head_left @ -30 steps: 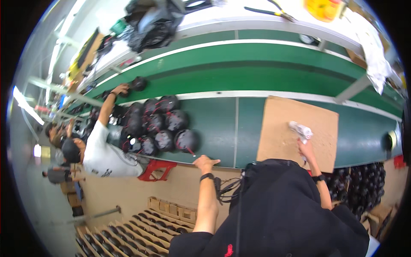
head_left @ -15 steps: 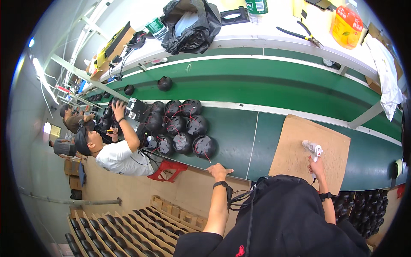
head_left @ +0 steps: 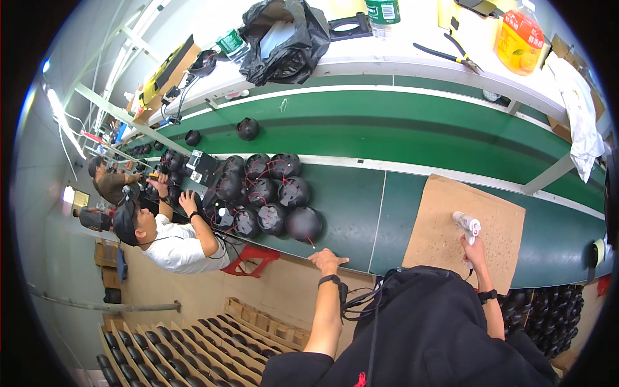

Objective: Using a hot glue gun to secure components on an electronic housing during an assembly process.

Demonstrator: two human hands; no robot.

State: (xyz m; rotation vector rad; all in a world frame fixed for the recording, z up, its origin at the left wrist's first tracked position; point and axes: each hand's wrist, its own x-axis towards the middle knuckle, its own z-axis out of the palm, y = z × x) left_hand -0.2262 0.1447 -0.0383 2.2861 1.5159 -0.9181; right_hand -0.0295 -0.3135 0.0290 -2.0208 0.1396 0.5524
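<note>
My left hand (head_left: 327,260) rests at the near edge of the green work surface (head_left: 348,213), thumb and fingers stretched out, holding nothing. Just beyond its fingertips sits the closest of several black round housings (head_left: 304,224), smooth side up, a thin red wire trailing from it toward my hand. Behind it, other housings (head_left: 294,191) show open or flat faces with red wires. In my right hand (head_left: 474,251) is a white pistol-shaped tool (head_left: 465,222), gripped by its handle, a dark cord below. The tool is held over a brown cardboard sheet (head_left: 438,226).
To the left, a co-worker in a white shirt (head_left: 187,248) handles items beside a red stool (head_left: 253,259). A green conveyor belt (head_left: 387,122) runs behind. The shelf above holds a black bag (head_left: 303,51), pliers (head_left: 451,55) and an orange bottle (head_left: 519,39). Racked black parts (head_left: 187,355) stand lower left.
The nearest black housing now shows its smooth round side instead of its flat, wired face. The co-worker's arms have shifted and their body has leaned. My hands stay nearly in place.
</note>
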